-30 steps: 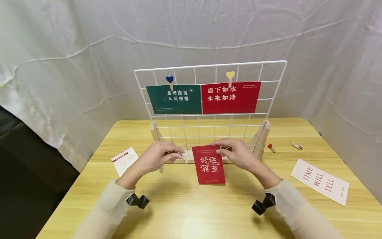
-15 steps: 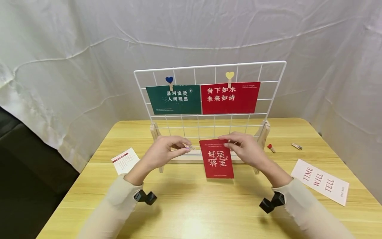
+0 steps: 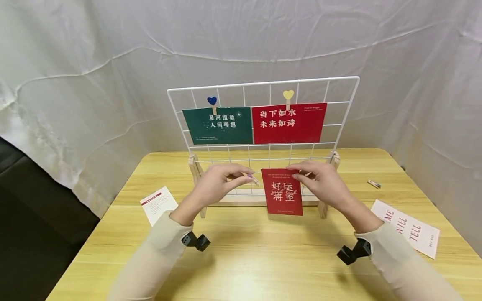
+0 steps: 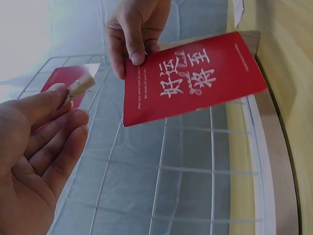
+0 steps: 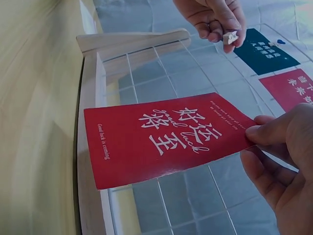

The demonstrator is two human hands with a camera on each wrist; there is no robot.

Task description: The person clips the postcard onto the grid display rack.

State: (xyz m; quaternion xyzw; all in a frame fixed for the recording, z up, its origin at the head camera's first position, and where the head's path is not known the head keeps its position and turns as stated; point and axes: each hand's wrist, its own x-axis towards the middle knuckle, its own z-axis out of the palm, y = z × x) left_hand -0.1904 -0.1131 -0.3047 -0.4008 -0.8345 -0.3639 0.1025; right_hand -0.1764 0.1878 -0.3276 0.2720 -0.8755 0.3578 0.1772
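Note:
My right hand (image 3: 320, 182) pinches the top right corner of a red card (image 3: 283, 200) with white lettering, held upright in front of the wire grid's lower part. Between thumb and forefinger, my left hand (image 3: 222, 184) pinches a small wooden clothespin (image 4: 80, 85), just left of the card. Its wooden end points away from the fingertips. Above both hands, a green card (image 3: 222, 133) hangs on the white wire grid (image 3: 348, 109) under a blue heart clothespin (image 3: 212, 101). Beside it another red card (image 3: 290, 133) hangs under a yellow heart clothespin (image 3: 288, 95).
The grid stands in wooden feet (image 3: 196, 171) on the wooden table (image 3: 244, 259). A white card (image 3: 160, 205) lies at the left, and a pale card with red letters (image 3: 421, 234) at the right. A plain clothespin (image 3: 374, 184) lies behind it. A pale curtain (image 3: 113, 100) hangs behind.
Both hands have moved right and slightly farther from me, toward the grid, carrying the clothespin and the red card. My right hand now covers the red heart clothespin on the table.

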